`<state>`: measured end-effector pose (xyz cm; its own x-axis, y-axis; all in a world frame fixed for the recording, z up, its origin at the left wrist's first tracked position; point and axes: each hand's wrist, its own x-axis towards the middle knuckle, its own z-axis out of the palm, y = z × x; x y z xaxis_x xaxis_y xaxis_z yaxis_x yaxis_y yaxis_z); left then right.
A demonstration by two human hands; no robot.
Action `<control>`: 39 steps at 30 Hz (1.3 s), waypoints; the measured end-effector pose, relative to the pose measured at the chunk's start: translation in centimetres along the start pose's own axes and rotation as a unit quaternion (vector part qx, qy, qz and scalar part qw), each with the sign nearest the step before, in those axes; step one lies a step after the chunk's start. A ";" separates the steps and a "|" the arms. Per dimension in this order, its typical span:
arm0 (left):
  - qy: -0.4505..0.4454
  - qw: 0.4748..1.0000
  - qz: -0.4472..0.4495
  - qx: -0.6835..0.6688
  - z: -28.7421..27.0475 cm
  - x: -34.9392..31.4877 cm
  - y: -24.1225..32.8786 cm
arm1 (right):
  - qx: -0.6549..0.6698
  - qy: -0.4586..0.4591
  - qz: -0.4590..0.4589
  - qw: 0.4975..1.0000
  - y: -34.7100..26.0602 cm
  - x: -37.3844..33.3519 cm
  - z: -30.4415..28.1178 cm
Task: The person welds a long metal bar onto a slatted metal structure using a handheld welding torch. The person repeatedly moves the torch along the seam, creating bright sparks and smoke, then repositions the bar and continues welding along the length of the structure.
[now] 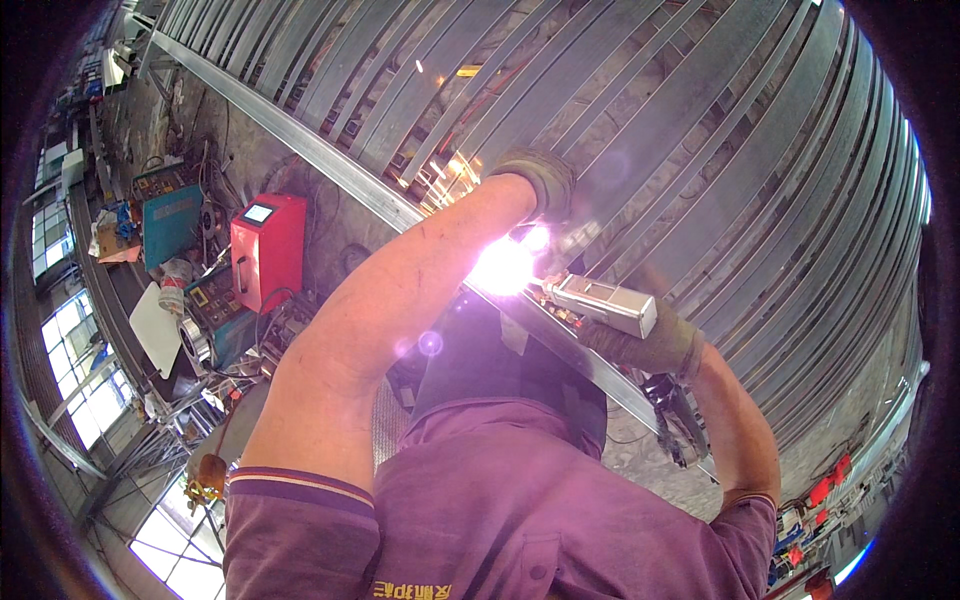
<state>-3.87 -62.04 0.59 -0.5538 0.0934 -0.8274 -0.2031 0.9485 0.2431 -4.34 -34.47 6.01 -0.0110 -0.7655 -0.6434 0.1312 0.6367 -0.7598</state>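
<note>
Gloved right hand (pixel 658 340) holds torch (pixel 605 303) at white glare (pixel 503 267); gloved left hand (pixel 545 180) near metal slats (pixel 690 100).

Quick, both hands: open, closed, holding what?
Olive-gloved left hand: beside the grey flat metal bars; grip cannot be told.
Olive-gloved right hand: closed around the silver box-shaped metal welding torch.

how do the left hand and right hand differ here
The right hand holds a silver boxy tool, while the left hand shows no such tool; what its fingers touch is unclear. The left hand sits higher in the picture, above the white glare, whereas the right hand is below and to the right of it. Both wear dark greenish gloves.
</note>
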 end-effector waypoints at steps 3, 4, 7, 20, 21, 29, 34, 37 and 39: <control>0.015 1.000 0.005 -0.002 -0.3 -0.5 0.2 | 0.002 0.014 0.019 1.000 0.4 -0.2 0.2; 0.009 1.000 0.000 -0.006 -0.5 -0.6 0.3 | 0.019 0.012 0.020 1.000 0.5 -0.3 0.2; 0.007 1.000 -0.003 -0.003 -0.7 -0.8 0.5 | 0.057 0.007 0.015 0.998 0.3 -0.4 0.3; -0.002 1.000 0.007 0.006 -0.6 -0.8 0.3 | 0.009 0.011 0.019 1.000 0.6 -0.6 0.0; -0.001 1.000 0.010 0.014 -0.6 -0.8 0.3 | 0.009 0.013 0.023 1.000 0.6 -0.7 0.1; 0.023 1.000 0.002 0.022 -0.6 -0.8 0.3 | 0.045 0.011 0.015 0.999 0.5 -1.0 0.1; 0.051 0.998 0.008 0.018 -0.7 -1.2 0.4 | -0.013 0.017 0.022 1.000 0.8 -1.0 0.0; 0.035 0.999 0.011 0.028 -0.6 -0.9 0.2 | 0.007 0.014 0.031 0.999 -0.2 -1.1 -0.1; 0.019 0.999 0.014 0.033 -0.9 -1.1 0.3 | -0.005 0.012 0.026 1.000 -0.2 -1.1 -0.1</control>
<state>-4.07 -62.11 2.07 -0.5885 0.1100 -0.8010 -0.1349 0.9635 0.2314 -4.49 -33.74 6.91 -0.0290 -0.7290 -0.6839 0.1224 0.6765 -0.7262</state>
